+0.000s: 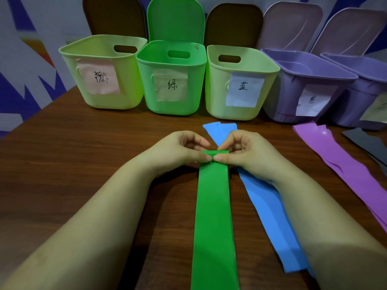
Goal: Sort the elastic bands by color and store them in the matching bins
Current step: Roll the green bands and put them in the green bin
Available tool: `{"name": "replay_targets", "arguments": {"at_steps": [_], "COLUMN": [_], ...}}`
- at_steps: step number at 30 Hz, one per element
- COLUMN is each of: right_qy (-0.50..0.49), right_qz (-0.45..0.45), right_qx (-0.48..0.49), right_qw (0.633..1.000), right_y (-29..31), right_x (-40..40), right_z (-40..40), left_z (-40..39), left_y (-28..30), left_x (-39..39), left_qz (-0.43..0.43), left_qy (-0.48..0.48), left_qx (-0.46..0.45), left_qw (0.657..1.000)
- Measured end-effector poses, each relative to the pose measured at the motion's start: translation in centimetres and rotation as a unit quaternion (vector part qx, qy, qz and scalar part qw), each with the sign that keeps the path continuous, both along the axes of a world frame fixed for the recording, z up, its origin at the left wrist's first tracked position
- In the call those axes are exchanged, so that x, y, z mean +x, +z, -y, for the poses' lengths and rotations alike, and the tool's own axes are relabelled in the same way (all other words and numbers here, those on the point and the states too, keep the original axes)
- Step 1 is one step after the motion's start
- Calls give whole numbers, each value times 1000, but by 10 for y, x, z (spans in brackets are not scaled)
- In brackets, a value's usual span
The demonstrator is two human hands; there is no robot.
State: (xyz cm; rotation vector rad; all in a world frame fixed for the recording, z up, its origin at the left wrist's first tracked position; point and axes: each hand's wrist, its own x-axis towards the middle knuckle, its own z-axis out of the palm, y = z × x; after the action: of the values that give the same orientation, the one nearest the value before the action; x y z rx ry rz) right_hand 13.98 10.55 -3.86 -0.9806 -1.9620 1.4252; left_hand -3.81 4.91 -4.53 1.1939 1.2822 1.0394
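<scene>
Bins: five stand in a row at the far edge of the wooden table [73, 174], lids tipped back so each mouth is open; the pale bin with a pink label [100, 72] is leftmost, then the green bin [170, 78], the pale bin with a blue label [240, 82], and two purple bins [301, 86] at right.
Left hand [178, 149]: fingers curled, thumb and forefinger pinching the far end of the green band [213, 216]; probably starting a fold or roll so the long strip will fit a bin.
Green band: lies flat down the middle of the table toward the viewer; its far end is turned over under both thumbs; the green bin stands well beyond it.
Right hand [245, 151]: mirrors the left, gripping the same folded end.
Blue band [270, 208]: lies just beside the green one, partly under the right wrist.
Purple band [343, 164]: stretched out farther right, near the purple bins; a dark band [368, 143] lies beyond it.
</scene>
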Motion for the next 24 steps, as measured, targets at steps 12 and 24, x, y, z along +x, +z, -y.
{"name": "replay_targets", "arguments": {"at_steps": [12, 24], "right_qy": [23, 38], "right_qz": [9, 54], "right_qx": [-4, 2], "right_qw": [1000, 998], "right_y": [0, 0], "right_x": [-1, -1], "right_z": [3, 4], "left_z": [2, 3], "left_y": [3, 1], "left_x": [-3, -3], "left_qz": [-43, -41], "left_qy": [-39, -40], "left_qx": [-15, 9], "left_qw": [998, 998]}}
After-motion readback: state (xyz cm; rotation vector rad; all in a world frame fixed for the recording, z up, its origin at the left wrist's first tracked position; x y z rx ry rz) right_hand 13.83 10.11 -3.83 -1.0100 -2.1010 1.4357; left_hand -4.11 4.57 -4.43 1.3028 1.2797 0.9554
